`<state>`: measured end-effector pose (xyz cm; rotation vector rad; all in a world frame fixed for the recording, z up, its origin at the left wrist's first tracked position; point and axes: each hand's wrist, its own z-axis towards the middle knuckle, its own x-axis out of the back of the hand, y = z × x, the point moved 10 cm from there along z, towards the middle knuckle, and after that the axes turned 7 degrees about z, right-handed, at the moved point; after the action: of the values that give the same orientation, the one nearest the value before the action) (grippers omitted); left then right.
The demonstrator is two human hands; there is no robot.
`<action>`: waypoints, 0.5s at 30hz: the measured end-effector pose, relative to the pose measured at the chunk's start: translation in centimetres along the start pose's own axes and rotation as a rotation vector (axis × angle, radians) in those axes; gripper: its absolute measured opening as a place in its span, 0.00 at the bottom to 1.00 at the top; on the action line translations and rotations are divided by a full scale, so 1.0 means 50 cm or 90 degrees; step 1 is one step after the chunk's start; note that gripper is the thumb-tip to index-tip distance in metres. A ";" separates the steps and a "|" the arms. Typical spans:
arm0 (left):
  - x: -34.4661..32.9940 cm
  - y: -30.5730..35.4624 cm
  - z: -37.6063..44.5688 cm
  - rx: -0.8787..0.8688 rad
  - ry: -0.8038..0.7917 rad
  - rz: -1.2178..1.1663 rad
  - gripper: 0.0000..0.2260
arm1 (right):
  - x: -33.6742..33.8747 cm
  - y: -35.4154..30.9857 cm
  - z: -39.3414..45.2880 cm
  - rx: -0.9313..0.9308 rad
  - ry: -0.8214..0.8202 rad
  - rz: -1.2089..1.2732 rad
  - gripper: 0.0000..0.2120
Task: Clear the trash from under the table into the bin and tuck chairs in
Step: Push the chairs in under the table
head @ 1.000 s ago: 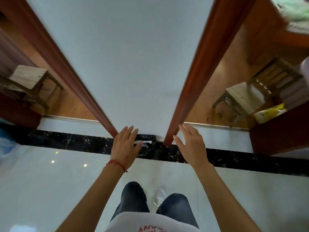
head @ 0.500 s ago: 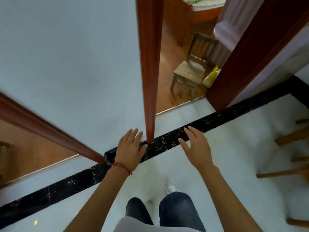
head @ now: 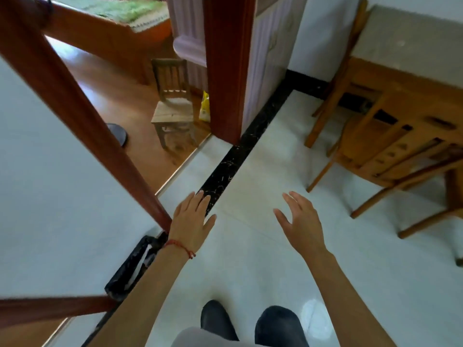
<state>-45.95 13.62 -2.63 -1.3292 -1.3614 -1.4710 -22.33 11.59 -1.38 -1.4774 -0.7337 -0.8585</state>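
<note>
My left hand (head: 191, 220) and my right hand (head: 302, 222) are stretched out in front of me over the white tiled floor, fingers spread, both empty. A bin with a black liner (head: 130, 270) stands against the white wall at lower left, partly hidden behind my left forearm. The wooden table (head: 406, 78) with a pale top is at the upper right. Wooden chairs (head: 390, 156) stand beside it, their legs out on the tiles. I see no trash under the table from here.
A red-brown door frame (head: 226, 71) opens onto a room with a wooden floor, a small wooden chair (head: 172, 108) and a yellow bag (head: 205, 107). A black marble strip (head: 225, 166) crosses the floor. My legs are at the bottom.
The view has swung to the right, away from the bin and wall, bringing the table and chairs into sight. Both hands stay open and empty.
</note>
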 end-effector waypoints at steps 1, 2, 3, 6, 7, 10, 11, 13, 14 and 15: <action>-0.001 0.034 0.005 -0.022 0.006 0.008 0.26 | 0.021 0.027 -0.013 -0.014 0.016 0.001 0.24; -0.002 0.069 0.009 -0.041 0.016 0.012 0.25 | 0.041 0.054 -0.028 -0.029 0.030 0.002 0.23; -0.006 0.104 0.012 -0.058 0.018 0.010 0.24 | 0.061 0.082 -0.043 -0.046 0.041 0.003 0.23; -0.029 0.214 0.021 -0.109 0.015 0.001 0.23 | 0.117 0.170 -0.091 -0.100 0.062 0.005 0.23; -0.038 0.250 0.022 -0.127 0.013 -0.001 0.23 | 0.137 0.198 -0.106 -0.115 0.070 0.006 0.23; -0.072 0.363 0.022 -0.169 0.000 0.008 0.24 | 0.198 0.285 -0.157 -0.155 0.093 0.009 0.23; -0.081 0.400 0.020 -0.179 -0.003 0.010 0.24 | 0.219 0.314 -0.173 -0.167 0.098 0.010 0.23; -0.096 0.478 0.016 -0.199 -0.003 0.008 0.24 | 0.260 0.372 -0.205 -0.189 0.110 0.011 0.23; -0.102 0.518 0.013 -0.210 -0.003 0.005 0.24 | 0.280 0.400 -0.218 -0.200 0.118 0.013 0.23; -0.108 0.556 0.011 -0.221 -0.003 0.001 0.24 | 0.299 0.427 -0.230 -0.211 0.124 0.017 0.23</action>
<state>-18.15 8.35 -1.47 -1.5449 -1.1408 -1.7608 2.50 -2.24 0.18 -1.6600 -0.4400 -1.1251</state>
